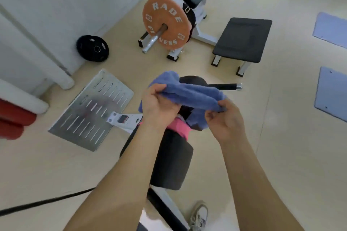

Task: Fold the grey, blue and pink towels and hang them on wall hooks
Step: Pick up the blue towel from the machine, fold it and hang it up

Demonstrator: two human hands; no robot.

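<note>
I hold the blue towel bunched in the air between both hands, above a black padded machine seat. My left hand grips its left end with curled fingers. My right hand pinches its right end. Part of the blue towel hangs down behind my hands. The pink towel lies on the black pad just below, mostly hidden by my hands. No grey towel or wall hooks are in view.
A slotted metal footplate lies on the floor at left. Farther back stand an orange weight plate on a bar, a small black bench and a black plate against the wall. Blue mats lie at right.
</note>
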